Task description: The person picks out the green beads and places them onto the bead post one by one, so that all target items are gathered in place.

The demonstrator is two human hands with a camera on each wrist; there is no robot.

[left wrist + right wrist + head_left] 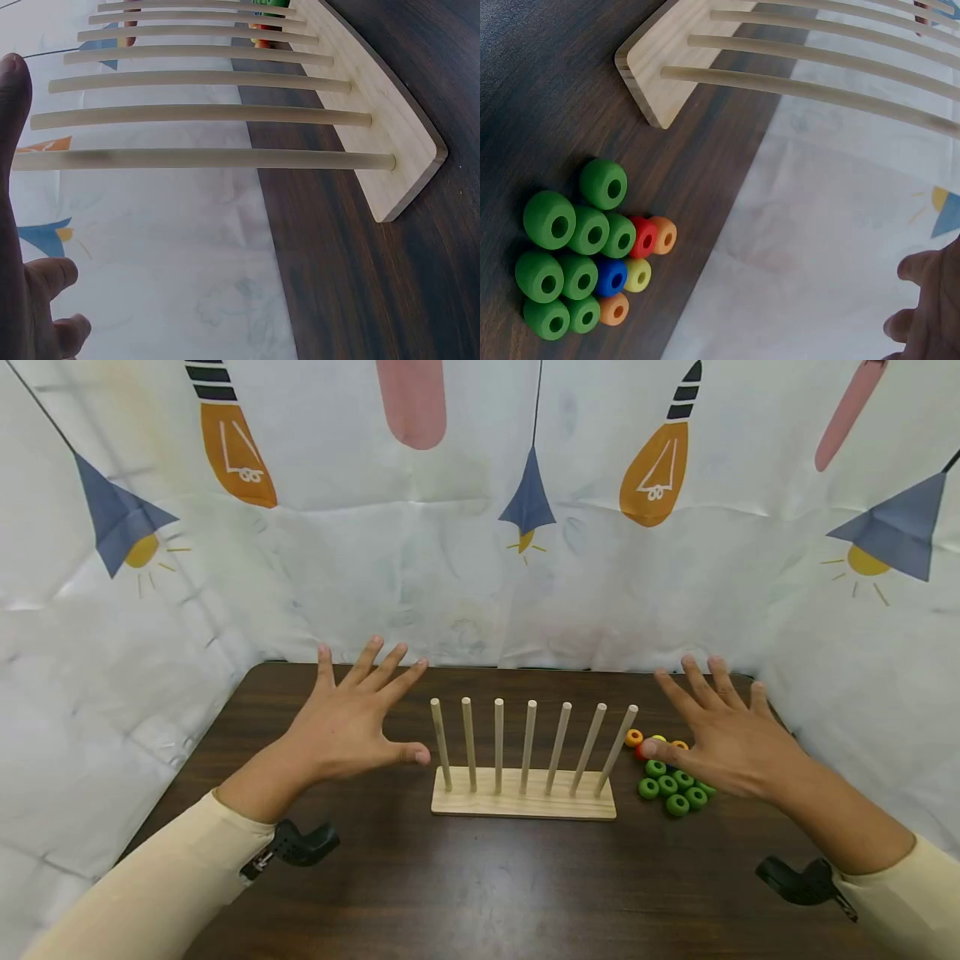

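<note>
My left hand (348, 722) hovers with spread fingers at the left of a wooden peg rack (522, 806), whose several upright pegs (529, 747) carry nothing. Its thumb points toward the leftmost peg. On the other side my right hand (738, 743), fingers also spread, is held above a cluster of beads and hides part of it in the head view. The right wrist view shows the cluster whole: several green beads (549, 219), a red bead (643, 237), a blue bead (611, 277), a yellow bead (637, 275) and two orange beads (614, 309). Both hands hold nothing.
Everything stands on a dark wooden table (480, 885). A white cloth (450, 585) printed with lamps and bulbs hangs behind its far edge and along both sides. Black wrist cameras (303, 845) are strapped over the cream sleeves (165, 877).
</note>
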